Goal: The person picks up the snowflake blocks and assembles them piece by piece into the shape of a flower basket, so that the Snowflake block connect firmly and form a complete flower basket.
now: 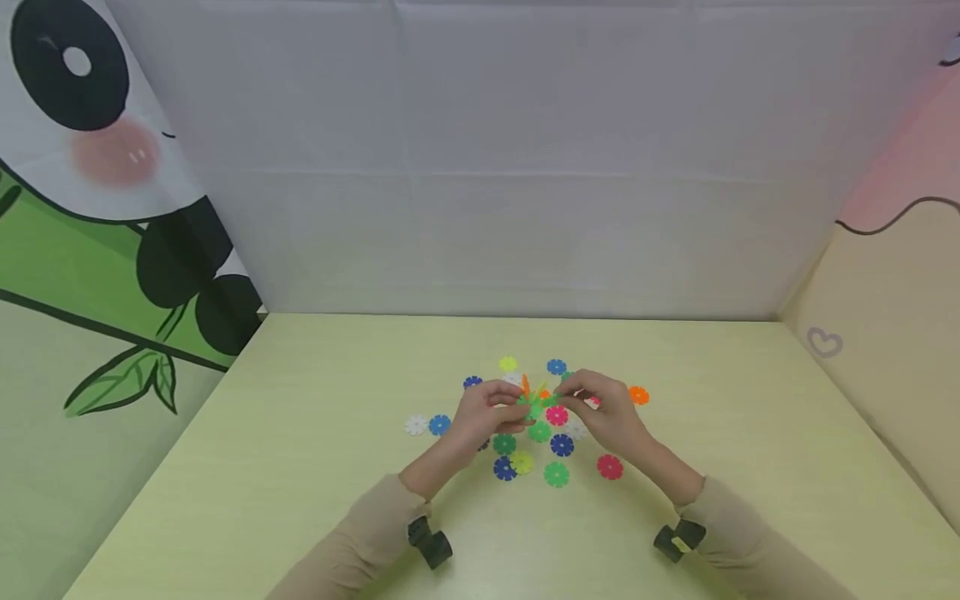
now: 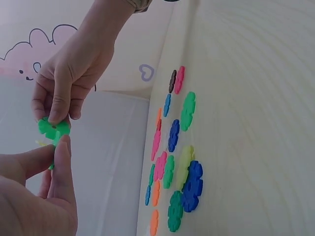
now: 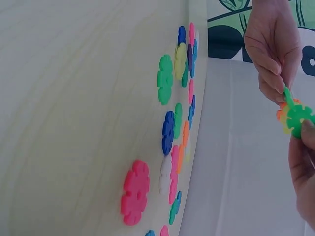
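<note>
My left hand (image 1: 480, 412) pinches a small cluster of joined plastic snowflake discs, held above the table. Orange (image 3: 281, 115) and yellow discs of that cluster show behind the green one in the right wrist view. From the other side my right hand (image 1: 603, 408) pinches a green snowflake disc (image 3: 300, 119) between thumb and fingers. This disc (image 2: 53, 130) meets the cluster at the left fingertips, and the fingers hide part of where they join. Below both hands lie loose discs, among them a red one (image 1: 610, 467) and a green one (image 1: 557, 475).
Several more notched discs lie flat around the hands: a white one (image 1: 416, 425) at the left, an orange one (image 1: 638, 395) at the right, a dark blue one (image 1: 562, 445) in the middle. The pale table (image 1: 225, 500) ends at a grey-white back panel (image 1: 480, 233).
</note>
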Demonstrator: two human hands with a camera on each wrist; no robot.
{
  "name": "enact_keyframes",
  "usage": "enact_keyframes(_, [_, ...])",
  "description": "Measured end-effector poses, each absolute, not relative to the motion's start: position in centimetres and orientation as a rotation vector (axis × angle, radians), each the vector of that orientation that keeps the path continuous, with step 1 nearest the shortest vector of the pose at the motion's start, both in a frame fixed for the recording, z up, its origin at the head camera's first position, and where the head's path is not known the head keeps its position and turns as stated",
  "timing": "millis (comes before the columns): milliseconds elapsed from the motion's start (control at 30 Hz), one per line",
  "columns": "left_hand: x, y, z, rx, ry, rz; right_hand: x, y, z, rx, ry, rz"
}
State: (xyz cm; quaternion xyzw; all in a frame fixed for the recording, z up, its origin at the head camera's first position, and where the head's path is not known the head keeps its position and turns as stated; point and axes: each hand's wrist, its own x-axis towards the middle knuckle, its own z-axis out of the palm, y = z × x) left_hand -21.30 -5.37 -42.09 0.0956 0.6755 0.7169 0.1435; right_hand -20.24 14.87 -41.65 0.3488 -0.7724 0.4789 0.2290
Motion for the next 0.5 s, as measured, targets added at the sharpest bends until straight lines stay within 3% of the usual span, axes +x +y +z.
enact_keyframes(267, [-21.0, -5.1, -41.7, 0.164, 1.9, 2.12, -18.7, 13.3, -39.9, 0.911, -2.024, 1.322])
enact_keyframes(500, [-21.2, -4.7, -41.2, 0.136, 1.879, 2.16, -20.5, 14.2, -41.6, 0.913, -2.054, 1.334])
